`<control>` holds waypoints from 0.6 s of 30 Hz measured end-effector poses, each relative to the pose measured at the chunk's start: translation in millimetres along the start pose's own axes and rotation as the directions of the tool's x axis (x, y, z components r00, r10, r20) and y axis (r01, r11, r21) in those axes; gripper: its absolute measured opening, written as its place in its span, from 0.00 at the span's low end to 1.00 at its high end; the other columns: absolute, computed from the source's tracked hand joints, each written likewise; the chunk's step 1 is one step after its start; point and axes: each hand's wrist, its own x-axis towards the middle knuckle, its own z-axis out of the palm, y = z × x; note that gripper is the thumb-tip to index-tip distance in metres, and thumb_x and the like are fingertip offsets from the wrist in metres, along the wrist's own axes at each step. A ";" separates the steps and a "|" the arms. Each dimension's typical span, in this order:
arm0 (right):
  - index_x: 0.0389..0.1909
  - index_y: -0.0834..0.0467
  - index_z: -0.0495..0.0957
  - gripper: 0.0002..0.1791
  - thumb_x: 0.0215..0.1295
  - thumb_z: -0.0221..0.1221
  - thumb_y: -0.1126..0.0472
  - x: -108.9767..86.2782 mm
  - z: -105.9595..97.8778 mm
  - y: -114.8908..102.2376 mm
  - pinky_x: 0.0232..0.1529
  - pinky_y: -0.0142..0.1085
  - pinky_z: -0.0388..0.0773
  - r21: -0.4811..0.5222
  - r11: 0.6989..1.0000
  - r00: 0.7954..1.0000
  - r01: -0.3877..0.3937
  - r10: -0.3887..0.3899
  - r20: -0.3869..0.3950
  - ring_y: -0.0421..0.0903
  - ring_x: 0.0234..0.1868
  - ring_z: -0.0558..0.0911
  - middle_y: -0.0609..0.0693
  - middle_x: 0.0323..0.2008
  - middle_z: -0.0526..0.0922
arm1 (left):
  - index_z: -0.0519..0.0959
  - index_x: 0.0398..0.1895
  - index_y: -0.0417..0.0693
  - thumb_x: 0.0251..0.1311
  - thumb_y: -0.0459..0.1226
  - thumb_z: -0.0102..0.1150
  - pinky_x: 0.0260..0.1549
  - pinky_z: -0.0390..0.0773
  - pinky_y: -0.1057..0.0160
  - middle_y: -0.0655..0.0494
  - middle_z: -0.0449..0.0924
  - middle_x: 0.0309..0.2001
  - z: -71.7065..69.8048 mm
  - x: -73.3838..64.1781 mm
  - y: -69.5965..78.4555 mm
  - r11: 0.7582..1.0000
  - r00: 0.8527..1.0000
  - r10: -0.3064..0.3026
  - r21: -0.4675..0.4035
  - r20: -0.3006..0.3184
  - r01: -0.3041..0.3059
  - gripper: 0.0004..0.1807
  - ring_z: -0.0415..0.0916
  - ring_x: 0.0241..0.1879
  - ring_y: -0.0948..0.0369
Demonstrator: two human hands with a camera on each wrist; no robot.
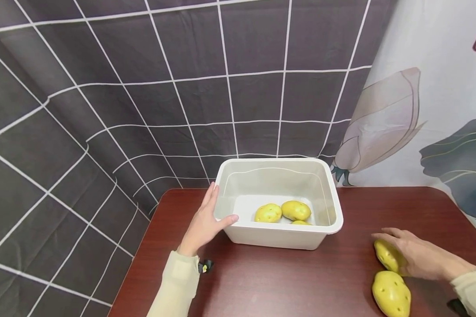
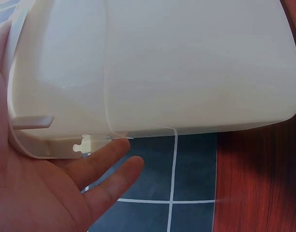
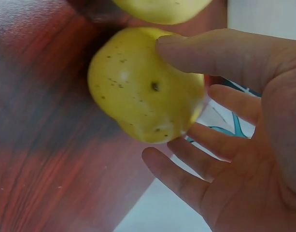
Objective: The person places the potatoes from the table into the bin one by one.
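A white plastic bin (image 1: 277,237) stands on the table with three yellow potatoes (image 1: 295,210) showing inside, one mostly hidden by the front wall. My left hand (image 1: 204,224) rests at the bin's front left corner, thumb over the rim, fingers straight along the outer left side. On the right, my right hand (image 1: 418,255) reaches over a yellow potato (image 3: 133,87) lying on the table. Its thumb touches the potato, while the other fingers (image 3: 176,179) spread fairly straight along the far edge. Another potato (image 1: 392,294) lies just in front of this one, close beside it.
The reddish-brown wooden table (image 1: 285,281) extends around the bin. A dark grey cloth with white grid lines (image 1: 254,97) hangs behind and to the left. At the right hangs a white curtain with a leaf and flower print (image 1: 384,119).
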 end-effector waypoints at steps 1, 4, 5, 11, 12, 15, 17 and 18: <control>0.59 0.60 0.77 0.45 0.30 0.79 0.64 -0.6 2.0 0.0 0.43 0.54 0.81 -0.008 1.000 1.000 0.003 -0.003 -0.008 0.63 0.55 0.76 0.63 0.57 0.75 | 0.49 0.81 0.52 0.54 0.64 0.68 0.69 0.61 0.44 0.65 0.41 0.81 0.1 -0.3 -0.1 1.000 1.000 0.000 0.002 0.000 0.000 0.59 0.53 0.76 0.54; 0.58 0.60 0.78 0.44 0.29 0.78 0.66 -2.1 7.0 1.0 0.42 0.55 0.80 -0.018 1.000 0.999 0.017 -0.017 -0.035 0.64 0.54 0.76 0.63 0.56 0.75 | 0.49 0.81 0.52 0.54 0.64 0.67 0.69 0.61 0.44 0.66 0.41 0.81 0.1 -0.5 -0.1 1.000 1.000 -0.001 0.008 0.001 0.001 0.58 0.53 0.76 0.54; 0.58 0.60 0.78 0.44 0.28 0.77 0.66 -2.6 7.9 1.2 0.42 0.55 0.80 -0.023 1.000 0.999 0.019 -0.020 -0.044 0.64 0.54 0.76 0.63 0.56 0.75 | 0.49 0.81 0.52 0.54 0.64 0.67 0.69 0.61 0.44 0.66 0.41 0.81 0.0 -0.1 0.1 1.000 1.000 -0.001 0.010 0.002 0.001 0.58 0.53 0.76 0.54; 0.57 0.60 0.78 0.44 0.28 0.78 0.67 -3.9 10.9 1.8 0.41 0.55 0.81 -0.029 0.999 0.997 0.034 -0.036 -0.070 0.64 0.54 0.76 0.65 0.55 0.75 | 0.49 0.81 0.52 0.54 0.63 0.68 0.69 0.61 0.44 0.65 0.40 0.81 -0.7 0.0 0.5 1.000 1.000 -0.002 0.010 0.003 0.002 0.58 0.53 0.76 0.55; 0.56 0.60 0.78 0.43 0.28 0.79 0.67 -4.0 11.3 2.1 0.40 0.56 0.81 -0.028 0.999 0.997 0.038 -0.040 -0.073 0.65 0.53 0.76 0.65 0.55 0.75 | 0.49 0.81 0.52 0.54 0.63 0.68 0.69 0.61 0.44 0.66 0.40 0.81 -0.7 0.0 0.4 1.000 1.000 -0.002 0.009 0.002 0.002 0.58 0.53 0.76 0.55; 0.56 0.60 0.79 0.43 0.28 0.79 0.67 -4.9 12.7 2.4 0.41 0.56 0.81 -0.034 0.999 0.996 0.041 -0.044 -0.081 0.65 0.53 0.77 0.65 0.55 0.75 | 0.49 0.82 0.52 0.54 0.63 0.68 0.69 0.61 0.44 0.66 0.40 0.81 -0.6 -0.3 0.5 1.000 1.000 -0.003 0.007 0.002 0.003 0.58 0.53 0.76 0.55; 0.56 0.60 0.79 0.43 0.28 0.79 0.68 -5.4 13.7 2.7 0.41 0.56 0.81 -0.032 0.999 0.997 0.032 -0.034 -0.073 0.65 0.54 0.76 0.65 0.55 0.75 | 0.49 0.82 0.52 0.54 0.63 0.67 0.69 0.61 0.44 0.66 0.41 0.81 -0.5 -0.4 0.6 1.000 1.000 -0.007 0.006 0.003 0.007 0.58 0.53 0.76 0.55; 0.56 0.60 0.79 0.43 0.28 0.78 0.68 -5.7 14.5 2.8 0.42 0.56 0.81 -0.031 0.999 0.997 0.029 -0.031 -0.071 0.64 0.54 0.76 0.65 0.56 0.75 | 0.49 0.82 0.52 0.54 0.63 0.67 0.69 0.61 0.44 0.66 0.41 0.81 -0.4 -0.4 0.6 1.000 1.000 -0.008 0.006 0.004 0.008 0.58 0.53 0.76 0.55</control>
